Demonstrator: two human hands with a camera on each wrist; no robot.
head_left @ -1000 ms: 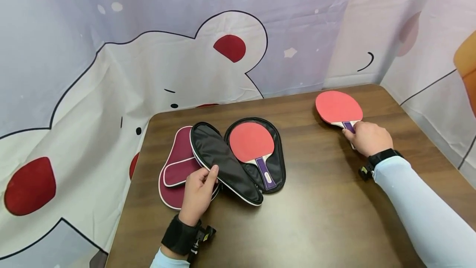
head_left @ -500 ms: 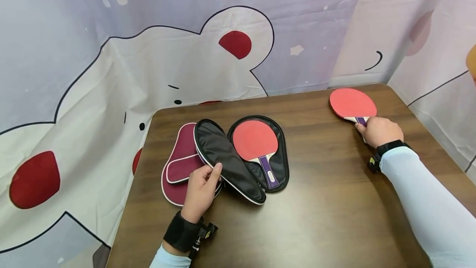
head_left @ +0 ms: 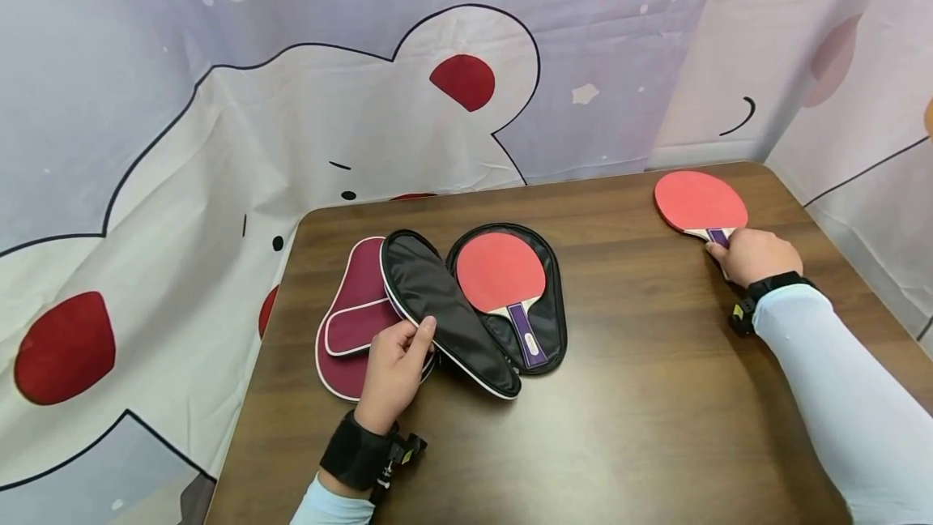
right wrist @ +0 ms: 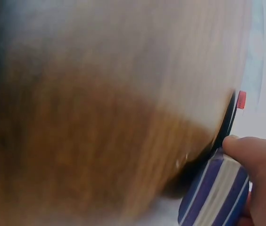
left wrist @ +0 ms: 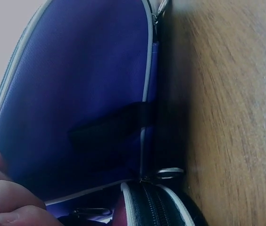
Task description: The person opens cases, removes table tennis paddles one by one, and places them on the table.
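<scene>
My left hand (head_left: pixel 394 371) pinches the edge of the raised flap (head_left: pixel 445 310) of a black zip case. The flap's outer face shows blue-purple in the left wrist view, with a dark strap (left wrist: pixel 107 125) across it. Inside the case's other half (head_left: pixel 555 322) lies a red table tennis paddle (head_left: pixel 501 272), its purple handle pointing toward me. At the far right my right hand (head_left: pixel 764 256) grips the handle of a second red paddle (head_left: pixel 701 199). The striped butt of that handle (right wrist: pixel 215 193) shows in the right wrist view, with the thumb on it.
A maroon case (head_left: pixel 350 371) with white piping lies partly under the raised flap on the left. The wooden table (head_left: pixel 619 428) ends in rounded far corners, and a printed curtain (head_left: pixel 583 39) hangs behind it. The second paddle is close to the far right corner.
My right hand has moved a little to the right with the second paddle, slowing lately. The left hand keeps hold of the flap, and the head view has shifted slightly.
</scene>
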